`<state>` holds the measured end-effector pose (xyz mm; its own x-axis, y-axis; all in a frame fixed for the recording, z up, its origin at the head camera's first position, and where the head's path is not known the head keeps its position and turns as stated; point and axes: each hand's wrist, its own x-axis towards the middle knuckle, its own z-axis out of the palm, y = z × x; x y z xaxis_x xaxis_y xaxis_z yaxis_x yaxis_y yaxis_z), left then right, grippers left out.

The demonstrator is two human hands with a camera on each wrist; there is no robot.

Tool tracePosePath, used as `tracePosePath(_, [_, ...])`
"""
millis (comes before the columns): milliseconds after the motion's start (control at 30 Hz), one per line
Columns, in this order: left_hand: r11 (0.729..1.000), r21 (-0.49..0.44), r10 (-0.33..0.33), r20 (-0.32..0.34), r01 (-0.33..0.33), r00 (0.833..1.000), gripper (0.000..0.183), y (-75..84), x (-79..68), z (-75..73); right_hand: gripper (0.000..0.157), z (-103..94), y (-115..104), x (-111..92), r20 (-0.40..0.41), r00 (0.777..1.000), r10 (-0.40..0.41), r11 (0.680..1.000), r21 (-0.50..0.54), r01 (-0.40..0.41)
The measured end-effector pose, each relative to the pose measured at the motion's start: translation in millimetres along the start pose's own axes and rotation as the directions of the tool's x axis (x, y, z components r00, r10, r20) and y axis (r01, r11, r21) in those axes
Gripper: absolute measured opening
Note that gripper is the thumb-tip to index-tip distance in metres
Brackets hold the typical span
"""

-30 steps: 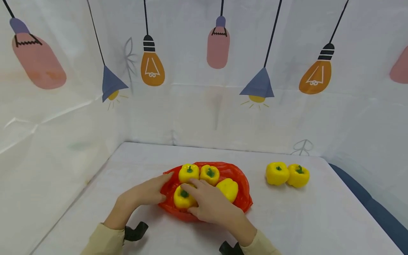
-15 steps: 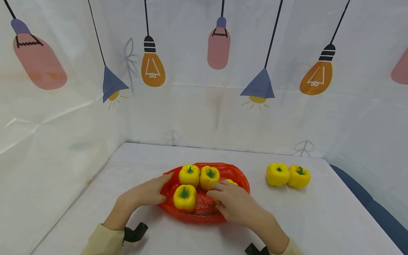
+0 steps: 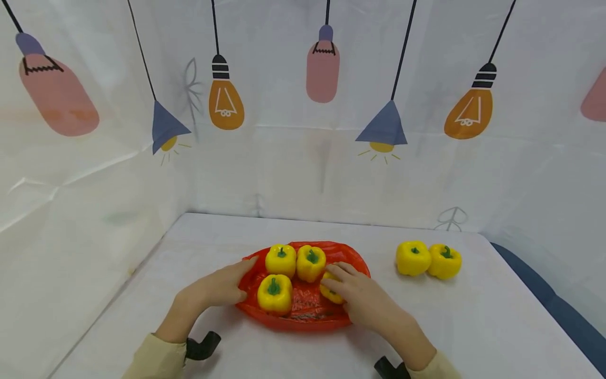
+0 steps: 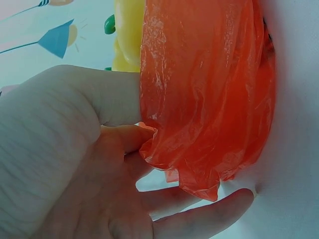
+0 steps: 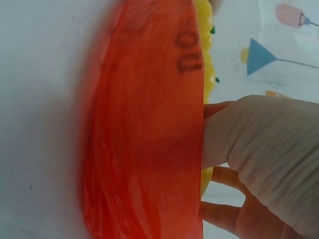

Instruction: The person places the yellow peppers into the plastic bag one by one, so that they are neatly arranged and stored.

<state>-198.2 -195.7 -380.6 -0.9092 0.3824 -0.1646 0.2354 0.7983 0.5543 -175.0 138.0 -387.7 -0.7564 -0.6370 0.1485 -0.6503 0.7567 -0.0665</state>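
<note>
A red plastic bag point(image 3: 307, 302) stands spread open in a round, bowl-like shape on the white table. Inside it sit three yellow bell peppers with green stems: one at the front left point(image 3: 274, 296), two behind point(image 3: 281, 260) point(image 3: 311, 263). My left hand point(image 3: 215, 287) holds the bag's left rim, thumb inside and fingers outside; the left wrist view shows the crinkled plastic point(image 4: 209, 89) between them. My right hand point(image 3: 364, 300) grips a fourth yellow bell pepper point(image 3: 330, 289) at the bag's right side. Much of that pepper is hidden by the fingers, and in the right wrist view by the bag's wall point(image 5: 149, 124).
Two more yellow bell peppers point(image 3: 413, 258) point(image 3: 444, 261) stand side by side on the table to the right of the bag. White sheeting printed with lamps point(image 3: 385, 126) rises behind the table and at its left. Something dark blue point(image 3: 544, 300) lies beyond the right edge.
My right hand has moved right, from over the front left pepper to the pepper at the bag's right, and now grips it; that pepper has turned. The left hand stays on the rim.
</note>
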Motion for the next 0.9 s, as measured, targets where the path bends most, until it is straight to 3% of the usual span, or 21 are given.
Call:
tracePosePath(267, [1.0, 0.026, 0.003, -0.008, -0.003, 1.0, 0.078, 0.6, 1.8, 0.8, 0.063, 6.1, 11, 3, -0.054, 0.998, 0.024, 0.998, -0.058, -0.028])
tracePosePath(600, [1.0, 0.021, -0.011, -0.005, 0.011, 1.0, 0.077, 2.2, 0.6, 0.7, 0.063, -4.2, 29, 4, -0.021, 0.983, 0.182, 0.98, 0.085, -0.179])
tracePosePath(700, [1.0, 0.018, -0.014, -0.005, 0.014, 1.0, 0.077, 1.9, 0.3, 0.8, 0.064, -5.8, 35, 5, -0.008, 0.972, 0.236, 0.957, 0.177, -0.231])
tracePosePath(900, [1.0, 0.026, -0.006, -0.013, 0.006, 1.0, 0.078, 0.6, -0.2, 1.4, 0.066, 1.3, 47, 9, -0.04, 0.925, 0.377, 0.856, 0.396, -0.332])
